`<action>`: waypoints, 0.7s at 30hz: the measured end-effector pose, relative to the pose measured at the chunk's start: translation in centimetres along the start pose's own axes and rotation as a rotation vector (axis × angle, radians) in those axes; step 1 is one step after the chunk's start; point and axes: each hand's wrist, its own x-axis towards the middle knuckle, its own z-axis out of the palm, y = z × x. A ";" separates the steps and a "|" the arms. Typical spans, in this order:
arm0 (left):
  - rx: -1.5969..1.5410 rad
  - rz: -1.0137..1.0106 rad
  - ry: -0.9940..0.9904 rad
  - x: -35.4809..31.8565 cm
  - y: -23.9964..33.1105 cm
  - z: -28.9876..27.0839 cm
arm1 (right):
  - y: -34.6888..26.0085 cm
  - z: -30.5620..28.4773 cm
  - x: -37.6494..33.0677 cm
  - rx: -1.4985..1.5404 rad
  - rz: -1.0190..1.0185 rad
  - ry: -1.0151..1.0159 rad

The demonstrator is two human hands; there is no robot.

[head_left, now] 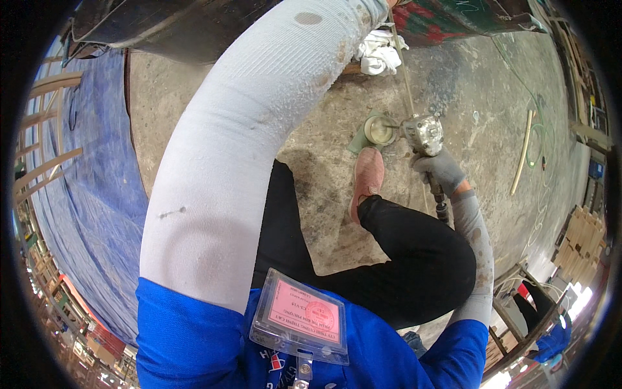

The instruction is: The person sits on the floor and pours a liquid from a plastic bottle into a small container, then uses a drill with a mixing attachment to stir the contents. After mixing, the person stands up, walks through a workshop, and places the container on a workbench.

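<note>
My right hand (442, 172), in a grey glove, is wrapped round the grip of a pistol-shaped air tool (424, 134). The tool has a scuffed, silvery metal head, and a hose fitting (442, 211) shows below the hand. Its front points left toward a small round tub (378, 131) of pale contents on a green piece on the floor; whether they touch I cannot tell. My left arm (227, 142), in a pale, stained sleeve, reaches up and across to the top edge, where the left hand lies outside the picture.
Dark, curved large pieces (155, 29) line the top, one with red and green patches (447, 19). White cloth (380, 52) lies below them. My pink shoe (368, 178) stands beside the tub. A blue tarp (97, 175) hangs left; a pale strip (522, 152) and green hose (541, 123) lie right.
</note>
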 end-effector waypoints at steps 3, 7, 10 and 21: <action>-0.002 0.006 0.017 0.0 -0.1 0.1 | -0.2 0.2 -0.1 0.000 -0.009 0.009; 0.012 -0.005 0.009 0.1 -0.1 0.0 | -0.2 0.3 -0.2 -0.022 -0.002 0.030; 0.014 -0.016 -0.001 0.2 0.0 -0.1 | 0.0 0.4 -0.1 -0.020 -0.010 0.037; 0.039 -0.032 -0.029 0.1 0.3 -0.3 | 0.1 0.4 0.0 -0.008 -0.036 0.025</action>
